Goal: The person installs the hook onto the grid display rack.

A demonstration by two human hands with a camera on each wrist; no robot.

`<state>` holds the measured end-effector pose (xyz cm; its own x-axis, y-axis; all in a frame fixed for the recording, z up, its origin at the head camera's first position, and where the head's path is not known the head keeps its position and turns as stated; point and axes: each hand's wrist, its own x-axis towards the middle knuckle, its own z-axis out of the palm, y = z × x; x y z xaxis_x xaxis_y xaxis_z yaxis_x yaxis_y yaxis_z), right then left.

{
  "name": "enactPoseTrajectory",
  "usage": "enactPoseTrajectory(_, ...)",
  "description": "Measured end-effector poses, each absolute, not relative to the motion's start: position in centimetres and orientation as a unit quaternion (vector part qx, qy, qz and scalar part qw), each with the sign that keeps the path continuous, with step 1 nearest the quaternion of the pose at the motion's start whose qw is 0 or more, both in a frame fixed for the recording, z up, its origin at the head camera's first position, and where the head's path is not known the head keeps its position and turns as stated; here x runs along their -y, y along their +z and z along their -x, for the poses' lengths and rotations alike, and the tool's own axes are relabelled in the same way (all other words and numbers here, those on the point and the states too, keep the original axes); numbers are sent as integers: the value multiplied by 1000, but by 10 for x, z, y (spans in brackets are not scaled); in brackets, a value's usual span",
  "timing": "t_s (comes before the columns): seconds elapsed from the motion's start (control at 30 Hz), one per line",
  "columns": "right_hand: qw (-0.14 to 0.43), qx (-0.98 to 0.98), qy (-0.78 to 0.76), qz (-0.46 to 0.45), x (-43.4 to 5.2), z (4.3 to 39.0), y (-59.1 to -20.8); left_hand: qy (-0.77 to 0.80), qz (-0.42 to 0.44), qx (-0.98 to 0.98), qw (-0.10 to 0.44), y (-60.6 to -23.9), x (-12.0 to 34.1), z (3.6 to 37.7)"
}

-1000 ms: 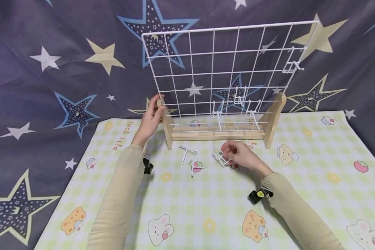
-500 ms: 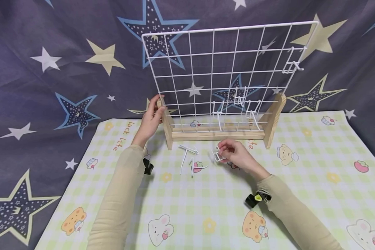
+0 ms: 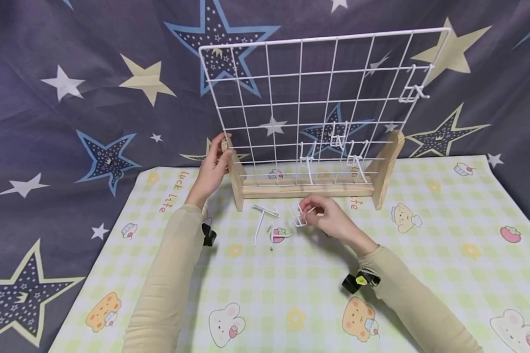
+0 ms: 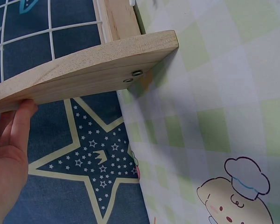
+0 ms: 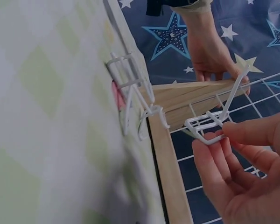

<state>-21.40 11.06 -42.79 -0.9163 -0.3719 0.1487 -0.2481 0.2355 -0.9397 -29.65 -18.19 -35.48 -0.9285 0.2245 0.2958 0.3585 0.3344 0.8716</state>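
A white wire grid panel (image 3: 318, 98) stands upright in a wooden base (image 3: 306, 189) at the back of the mat. My left hand (image 3: 212, 169) grips the top of the base's left wooden foot (image 4: 84, 74), with the thumb (image 4: 18, 121) pressed against the wood. My right hand (image 3: 324, 215) pinches a white wire hook (image 3: 299, 218) just above the mat, in front of the base; the hook (image 5: 210, 126) sits between thumb and fingertips. Two more white hooks (image 3: 267, 223) lie on the mat to its left. Several hooks (image 3: 335, 147) hang low on the grid, and one (image 3: 412, 90) hangs at its upper right.
A green checked mat (image 3: 291, 294) with cartoon animals covers the table. A dark blue cloth with stars (image 3: 92, 98) lies behind and around it. Both forearms in beige sleeves reach in from the front edge.
My right hand has lifted the white hook off the mat and carried it left and slightly toward the grid. The left hand has stayed on the wooden foot.
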Motion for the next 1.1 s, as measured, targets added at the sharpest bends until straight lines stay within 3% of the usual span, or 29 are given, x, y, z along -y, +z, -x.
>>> enactPoseTrajectory(0.73,48,-759,-609,224,-86,210,-385,-549,176,814,66,-355,181,297)
enactPoseTrajectory(1.1,16,-764,-609,215,-80,206,-357,-551,180,812,64,-354,181,296)
